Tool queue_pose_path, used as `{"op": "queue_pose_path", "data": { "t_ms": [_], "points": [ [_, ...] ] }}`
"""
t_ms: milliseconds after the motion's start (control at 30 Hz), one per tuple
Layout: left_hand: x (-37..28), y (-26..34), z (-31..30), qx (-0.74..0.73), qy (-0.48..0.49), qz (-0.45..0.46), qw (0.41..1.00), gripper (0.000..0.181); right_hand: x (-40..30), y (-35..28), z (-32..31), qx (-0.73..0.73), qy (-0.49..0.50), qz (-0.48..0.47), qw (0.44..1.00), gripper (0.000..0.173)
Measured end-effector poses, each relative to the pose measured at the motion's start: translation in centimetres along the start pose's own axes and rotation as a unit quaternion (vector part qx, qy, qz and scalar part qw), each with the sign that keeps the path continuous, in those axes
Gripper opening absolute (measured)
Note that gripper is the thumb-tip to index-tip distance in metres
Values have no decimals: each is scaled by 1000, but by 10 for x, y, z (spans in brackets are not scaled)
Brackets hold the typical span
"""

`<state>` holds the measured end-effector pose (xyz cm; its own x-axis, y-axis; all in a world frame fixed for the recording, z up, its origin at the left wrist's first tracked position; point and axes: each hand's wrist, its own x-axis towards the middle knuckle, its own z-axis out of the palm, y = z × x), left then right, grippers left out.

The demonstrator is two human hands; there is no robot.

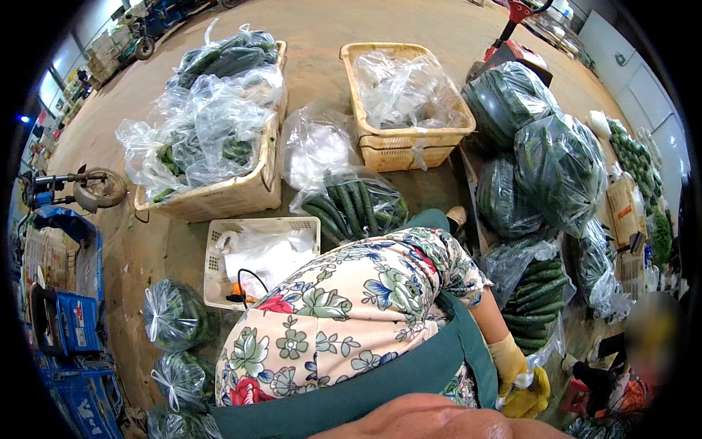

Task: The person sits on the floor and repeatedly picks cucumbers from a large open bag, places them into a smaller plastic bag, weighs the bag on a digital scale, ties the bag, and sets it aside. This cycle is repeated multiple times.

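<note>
My right hand (507, 359), in a pale yellow glove, is low at the right, beyond a floral sleeve. Clear film from a plastic bag (553, 341) runs into it, beside a small white piece. That bag holds stacked cucumbers (532, 302). A mustard-yellow glove (529, 398) touches this spot; whether my left hand is in it I cannot tell. Bare skin close to the camera crosses the bottom edge. My floral clothing (351, 307) and green apron strap (340, 395) hide the middle. In front of me an open clear bag holds more cucumbers (351, 208).
Yellowed plastic crates (211, 206) (408, 151) hold clear bags. A white crate (216, 269) holds white plastic. Filled bags stand left (175, 315) and right (559, 170). A red pallet jack (518, 55) stands behind; blue vehicles (77, 318) are left. Another person (603, 378) is at lower right.
</note>
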<state>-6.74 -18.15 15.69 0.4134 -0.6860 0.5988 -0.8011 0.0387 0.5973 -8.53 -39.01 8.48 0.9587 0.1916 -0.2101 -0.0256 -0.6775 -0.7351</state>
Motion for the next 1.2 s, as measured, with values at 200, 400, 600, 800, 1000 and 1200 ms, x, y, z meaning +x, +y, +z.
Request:
{"op": "queue_pose_path", "data": {
  "t_ms": [200, 400, 600, 800, 1000, 1200],
  "points": [
    [-2, 1, 0, 64, 60, 111, 990, 33, -15, 24, -11, -17, 46, 34, 998, 39],
    [15, -5, 11, 135, 109, 207, 963, 34, -15, 47, -35, -31, 72, 61, 995, 32],
    [10, 15, -5, 124, 91, 325, 933, 24, -34, 53, -33, -33, 92, 81, 992, 27],
    [-61, -52, 41, 113, -141, -52, 982, 32, -39, 34, -29, -12, 112, 42, 993, 23],
    [-71, 5, -35, -438, -98, -389, 805, 34, -64, -85, -15, 192, 0, -41, 981, 51],
    [28, 42, -2, -408, -235, -196, 860, 29, -133, -86, -16, -17, 189, -68, 980, 49]
  ]
}}
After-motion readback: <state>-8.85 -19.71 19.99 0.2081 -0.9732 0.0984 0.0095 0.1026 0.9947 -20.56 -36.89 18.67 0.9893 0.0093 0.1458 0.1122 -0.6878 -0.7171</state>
